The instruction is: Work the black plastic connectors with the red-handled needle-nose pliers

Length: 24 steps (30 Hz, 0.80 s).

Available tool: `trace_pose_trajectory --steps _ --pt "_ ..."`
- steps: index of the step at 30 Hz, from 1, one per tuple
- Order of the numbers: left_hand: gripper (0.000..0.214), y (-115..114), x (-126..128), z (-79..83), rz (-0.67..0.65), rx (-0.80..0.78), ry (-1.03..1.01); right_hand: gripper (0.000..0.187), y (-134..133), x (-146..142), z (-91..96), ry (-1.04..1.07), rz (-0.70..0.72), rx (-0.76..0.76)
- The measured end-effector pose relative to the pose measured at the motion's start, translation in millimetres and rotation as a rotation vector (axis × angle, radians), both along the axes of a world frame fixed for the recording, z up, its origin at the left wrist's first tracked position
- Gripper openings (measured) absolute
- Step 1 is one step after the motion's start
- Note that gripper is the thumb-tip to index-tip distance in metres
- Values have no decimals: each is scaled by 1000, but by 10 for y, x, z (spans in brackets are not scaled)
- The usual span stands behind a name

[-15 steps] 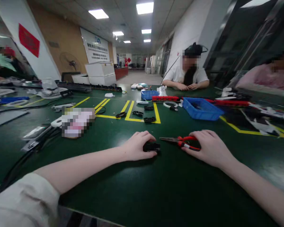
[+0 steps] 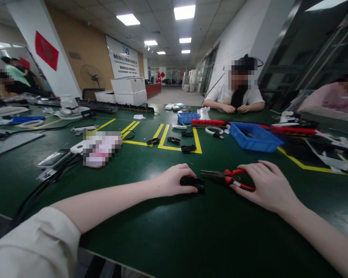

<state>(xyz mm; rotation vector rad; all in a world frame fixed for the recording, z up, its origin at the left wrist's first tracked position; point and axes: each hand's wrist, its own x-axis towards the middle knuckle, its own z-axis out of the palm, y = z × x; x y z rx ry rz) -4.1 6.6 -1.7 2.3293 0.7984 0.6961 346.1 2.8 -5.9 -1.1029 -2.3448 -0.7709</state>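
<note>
Between the thumb and fingers of my left hand [image 2: 176,180] is a small black part [image 2: 193,183], partly covered by the fingers; its exact kind cannot be made out. My right hand [image 2: 263,185] grips red-and-black handled long-nose pliers [image 2: 229,177] by the handles. The pliers' jaws point left, just above and to the right of the black part, looking apart from it. Farther up the table lie several similar black pieces [image 2: 188,148] in and beside a yellow-taped box.
Beyond my right hand stands a blue tray [image 2: 256,143], with a smaller blue tray [image 2: 188,117] farther back. A pixelated phone-like object [image 2: 103,148] and black cables [image 2: 58,170] lie to the left. Another person [image 2: 234,94] sits across the green table [image 2: 162,235].
The whole view has shifted slightly, moving the scene to the right. Both hands keep their holds on the black part and the pliers, with little movement relative to each other.
</note>
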Motion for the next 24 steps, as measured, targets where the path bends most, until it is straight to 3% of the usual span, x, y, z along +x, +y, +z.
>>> trace_pose_trajectory --steps 5,12,24 --pt "33 12 -3 -7 -21 13 -17 47 -91 -99 52 -31 59 104" --pt "34 39 -3 -64 -34 39 -43 40 -149 -176 94 -52 152 134" --pt "29 27 2 -35 -11 -27 -78 40 -189 -233 104 -77 164 168"
